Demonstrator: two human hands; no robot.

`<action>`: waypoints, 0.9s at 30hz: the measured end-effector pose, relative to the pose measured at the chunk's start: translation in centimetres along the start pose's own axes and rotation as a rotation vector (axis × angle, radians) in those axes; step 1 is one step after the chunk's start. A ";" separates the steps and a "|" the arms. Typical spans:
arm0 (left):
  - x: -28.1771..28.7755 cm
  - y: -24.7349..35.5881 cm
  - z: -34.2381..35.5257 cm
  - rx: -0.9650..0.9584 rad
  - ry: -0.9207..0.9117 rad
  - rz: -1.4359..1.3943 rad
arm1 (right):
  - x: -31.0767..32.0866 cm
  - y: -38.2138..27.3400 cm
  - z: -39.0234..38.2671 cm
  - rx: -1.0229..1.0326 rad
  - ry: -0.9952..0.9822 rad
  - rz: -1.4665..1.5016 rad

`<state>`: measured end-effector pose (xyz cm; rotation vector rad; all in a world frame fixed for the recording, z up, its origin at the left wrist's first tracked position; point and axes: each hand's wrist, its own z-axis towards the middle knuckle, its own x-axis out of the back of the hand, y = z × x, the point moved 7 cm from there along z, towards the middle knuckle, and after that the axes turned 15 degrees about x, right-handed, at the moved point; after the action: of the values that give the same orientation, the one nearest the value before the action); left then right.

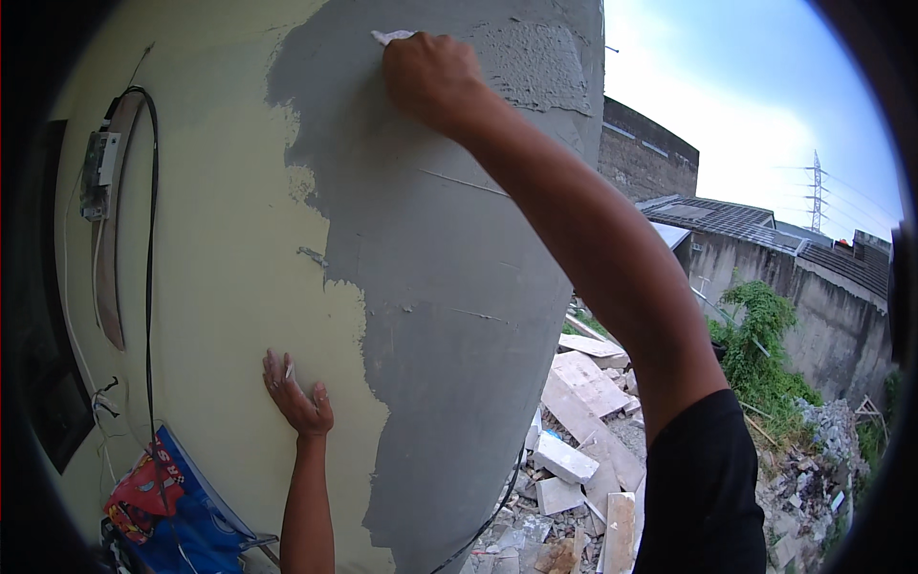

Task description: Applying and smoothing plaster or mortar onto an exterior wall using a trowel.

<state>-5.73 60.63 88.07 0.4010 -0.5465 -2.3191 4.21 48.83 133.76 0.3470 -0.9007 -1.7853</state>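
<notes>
Right hand [432, 78] is closed around a small white trowel [392, 37], pressed to the grey plaster [430, 287] near the wall's [220, 287] top edge. Left hand [298, 400] lies flat and open on bare yellow paint, holding nothing. Judgement: keep the blade shallow with even pressure; feather the ragged left boundary. Rubble [583, 430] lies below.

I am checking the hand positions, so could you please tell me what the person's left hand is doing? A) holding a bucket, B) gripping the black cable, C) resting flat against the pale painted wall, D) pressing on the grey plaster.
C: the left hand lies open and flat on the pale yellow wall, apart from the grey plaster and the black cable.
</notes>
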 end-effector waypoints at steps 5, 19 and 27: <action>-1.1 1.1 -0.1 0.006 -0.008 -0.008 | 4.3 19.6 -5.8 -0.383 -0.023 -0.137; -0.9 1.0 -0.3 0.019 -0.003 -0.002 | -3.9 -5.2 4.0 -0.032 0.034 0.140; -0.7 1.2 0.0 0.054 0.011 0.011 | 6.9 19.8 -2.7 -0.492 0.042 -0.068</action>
<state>-4.52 60.35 88.74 0.4355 -0.6056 -2.2944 16.62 38.39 147.37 0.0967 -0.4007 -1.9833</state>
